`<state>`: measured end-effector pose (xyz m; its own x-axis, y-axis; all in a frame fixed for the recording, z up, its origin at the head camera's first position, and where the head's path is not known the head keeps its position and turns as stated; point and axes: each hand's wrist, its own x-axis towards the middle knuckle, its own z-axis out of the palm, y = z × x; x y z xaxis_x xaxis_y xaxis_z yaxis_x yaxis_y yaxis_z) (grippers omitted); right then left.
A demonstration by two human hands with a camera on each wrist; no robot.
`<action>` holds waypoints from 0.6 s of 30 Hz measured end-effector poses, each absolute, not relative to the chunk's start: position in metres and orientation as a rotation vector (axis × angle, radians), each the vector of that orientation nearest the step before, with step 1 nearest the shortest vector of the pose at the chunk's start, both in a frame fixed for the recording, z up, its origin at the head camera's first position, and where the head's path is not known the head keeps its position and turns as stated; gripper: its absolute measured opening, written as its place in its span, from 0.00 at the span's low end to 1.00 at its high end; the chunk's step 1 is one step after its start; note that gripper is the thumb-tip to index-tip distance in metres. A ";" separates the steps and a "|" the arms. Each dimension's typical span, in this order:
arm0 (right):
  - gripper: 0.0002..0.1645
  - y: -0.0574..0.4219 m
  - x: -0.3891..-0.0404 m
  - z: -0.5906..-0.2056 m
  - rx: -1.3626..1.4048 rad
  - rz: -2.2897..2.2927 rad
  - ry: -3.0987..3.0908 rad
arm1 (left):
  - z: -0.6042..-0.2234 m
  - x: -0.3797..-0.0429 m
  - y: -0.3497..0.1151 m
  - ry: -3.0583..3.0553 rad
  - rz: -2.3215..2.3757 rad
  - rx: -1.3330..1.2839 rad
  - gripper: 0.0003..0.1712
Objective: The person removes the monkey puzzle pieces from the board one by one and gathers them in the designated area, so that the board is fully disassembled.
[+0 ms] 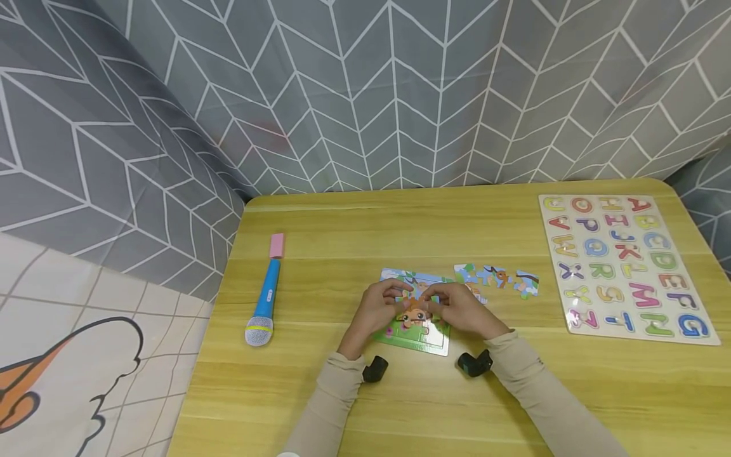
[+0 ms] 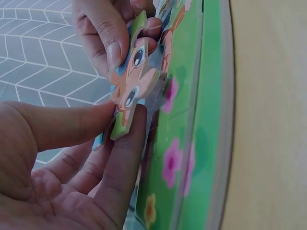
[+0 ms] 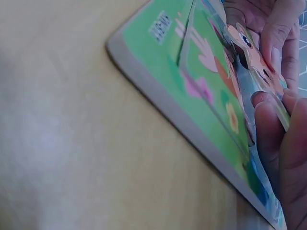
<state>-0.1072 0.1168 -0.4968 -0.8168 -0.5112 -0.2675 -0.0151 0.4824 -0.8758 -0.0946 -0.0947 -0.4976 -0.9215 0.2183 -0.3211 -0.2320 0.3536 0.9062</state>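
Note:
A jigsaw piece (image 2: 130,81) printed with a cartoon animal face is held raised above the puzzle board (image 1: 419,344). My left hand (image 1: 377,309) pinches its one side between thumb and fingers. On the opposite side my right hand (image 1: 457,309) pinches it too, thumb on the printed face. In the left wrist view the piece is tilted, with the board's green lower part (image 2: 189,143) beside it. Pink flowers and a grey rim show on the board in the right wrist view. Fingers cover part of the board's middle.
Several loose puzzle pieces (image 1: 495,277) lie right of the board. A wooden alphabet board (image 1: 622,266) is at the right. On the left are a blue toy microphone (image 1: 265,301) and a pink block (image 1: 276,245). Black wrist devices (image 1: 474,364) sit by both wrists. A patterned curtain (image 1: 400,95) hangs behind.

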 end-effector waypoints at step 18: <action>0.08 0.103 -0.100 -0.484 -0.354 -1.232 2.547 | -0.478 -0.085 -0.076 2.582 1.499 0.008 0.13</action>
<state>-0.1004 0.1027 -0.4838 -0.9280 -0.3406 -0.1508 -0.0933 0.6044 -0.7912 -0.0850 -0.0760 -0.4785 -0.9879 0.0825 -0.1316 -0.0734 0.4992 0.8634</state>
